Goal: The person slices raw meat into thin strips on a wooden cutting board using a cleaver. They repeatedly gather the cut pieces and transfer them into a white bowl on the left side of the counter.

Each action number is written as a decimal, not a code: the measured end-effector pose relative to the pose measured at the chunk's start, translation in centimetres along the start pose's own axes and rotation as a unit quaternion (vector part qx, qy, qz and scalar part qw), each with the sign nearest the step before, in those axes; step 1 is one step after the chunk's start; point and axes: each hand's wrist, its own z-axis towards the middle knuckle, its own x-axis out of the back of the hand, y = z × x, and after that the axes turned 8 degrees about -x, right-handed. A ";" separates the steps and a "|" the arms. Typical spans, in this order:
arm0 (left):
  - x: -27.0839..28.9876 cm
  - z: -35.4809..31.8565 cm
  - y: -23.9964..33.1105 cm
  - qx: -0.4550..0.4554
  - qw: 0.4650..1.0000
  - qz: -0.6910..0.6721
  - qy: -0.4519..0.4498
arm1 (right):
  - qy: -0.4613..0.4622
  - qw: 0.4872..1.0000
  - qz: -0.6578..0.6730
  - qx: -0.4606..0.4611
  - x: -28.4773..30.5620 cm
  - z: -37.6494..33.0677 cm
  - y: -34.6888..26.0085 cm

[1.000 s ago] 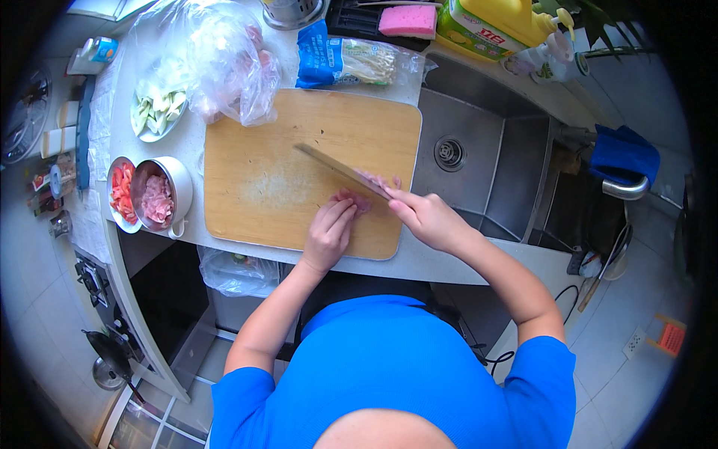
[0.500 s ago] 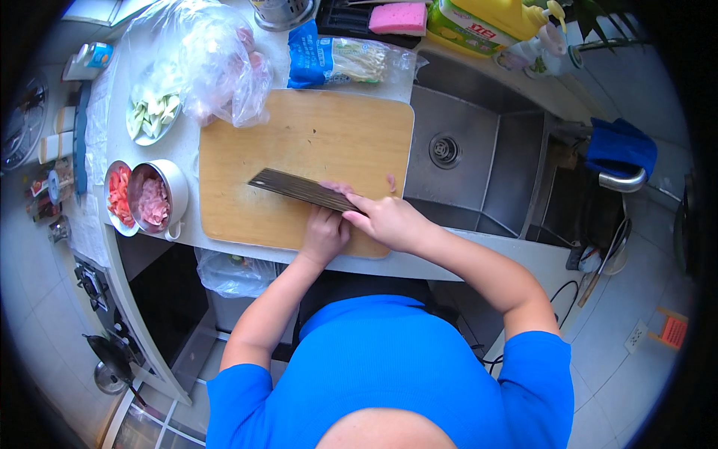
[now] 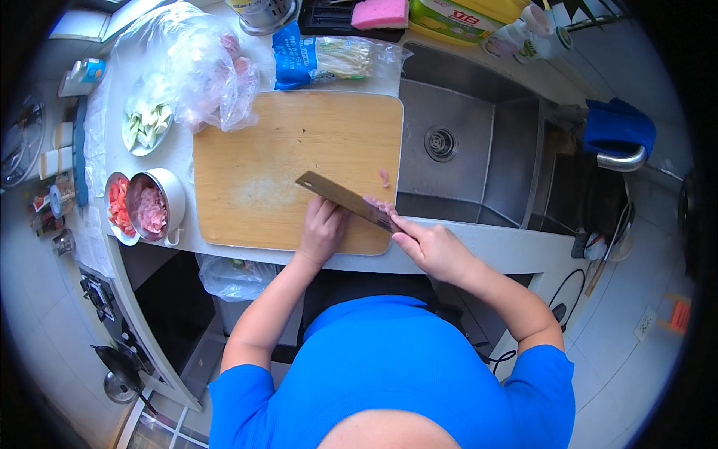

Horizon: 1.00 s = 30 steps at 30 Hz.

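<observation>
My right hand is closed at the right end of a cleaver, its thumb and index finger at the blade and the handle hidden. The blade slants up and left over a wooden cutting board. Pink sliced meat lies along the blade's far side by my right fingers. A small scrap of meat sits near the board's right edge. My left hand rests at the board's near edge with fingers bent together against the blade's near side; the fingertips are partly hidden, so what they hold cannot be made out.
Left of the board stand a metal cup of meat, a dish of red pieces and a plate of pale green slices. Behind are a plastic bag and packaged pale stems. A steel sink is to the right.
The cleaver and my right hand have moved right and toward me, with the meat beside the blade. My left hand stays about where it was. The whole view has shifted slightly.
</observation>
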 end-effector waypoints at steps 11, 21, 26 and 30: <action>-0.1 0.9 0.4 -0.003 1.000 -0.009 0.012 | 0.009 0.996 -0.091 0.011 -0.8 -1.1 1.1; -0.7 0.7 0.3 -0.014 0.999 0.009 0.050 | 0.036 0.998 -0.011 0.053 -4.7 6.1 -0.9; -0.4 -0.1 0.2 0.005 0.998 -0.010 0.065 | 0.019 0.999 0.040 -0.015 -1.3 3.6 0.0; -0.6 -1.2 0.0 0.018 0.998 -0.011 0.057 | 0.017 1.000 -0.018 0.010 -1.0 0.5 0.1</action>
